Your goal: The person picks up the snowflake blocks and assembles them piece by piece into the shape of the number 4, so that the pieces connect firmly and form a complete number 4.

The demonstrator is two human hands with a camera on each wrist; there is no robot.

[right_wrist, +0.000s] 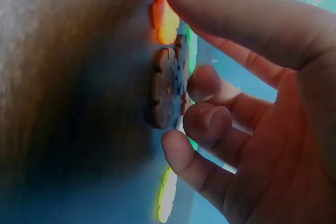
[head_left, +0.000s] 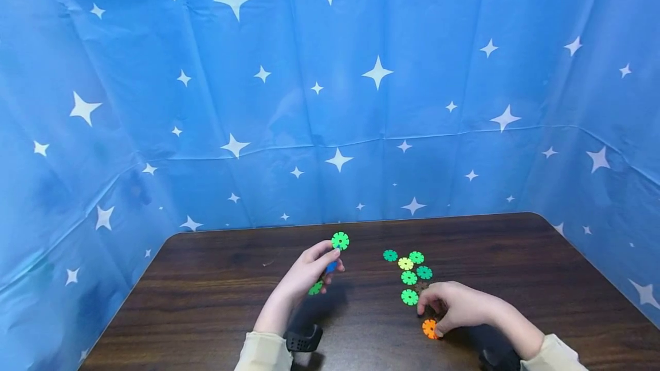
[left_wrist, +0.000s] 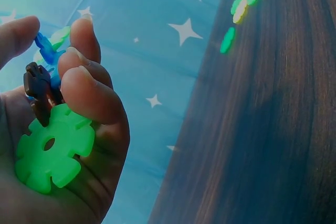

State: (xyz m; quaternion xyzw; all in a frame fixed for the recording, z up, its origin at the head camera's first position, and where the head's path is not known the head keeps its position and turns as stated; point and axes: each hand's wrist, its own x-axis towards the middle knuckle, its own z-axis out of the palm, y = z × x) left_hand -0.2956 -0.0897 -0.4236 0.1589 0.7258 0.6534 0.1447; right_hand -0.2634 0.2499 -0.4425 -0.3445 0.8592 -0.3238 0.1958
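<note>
My left hand [head_left: 306,271] is raised over the table, gripping a joined piece made of notched plastic discs. A green disc [head_left: 340,240] sticks up past its fingertips, with a blue disc [left_wrist: 48,50] and a brown disc [left_wrist: 38,85] between the fingers. Another green disc [left_wrist: 55,148] lies against the palm. Low over the tabletop, my right hand [head_left: 464,305] has its thumb at the edge of a loose orange disc [head_left: 429,328]. Its other fingers are bent and apart from the thumb, close by brown discs [right_wrist: 165,87] partly hidden under the hand.
Left of and beyond the right hand lie several loose discs: bright green [head_left: 409,296], yellow [head_left: 405,263] and dark green [head_left: 390,255]. They rest on a dark wooden table [head_left: 206,302]. A blue curtain [head_left: 289,107] with white stars stands along the table's back and sides.
</note>
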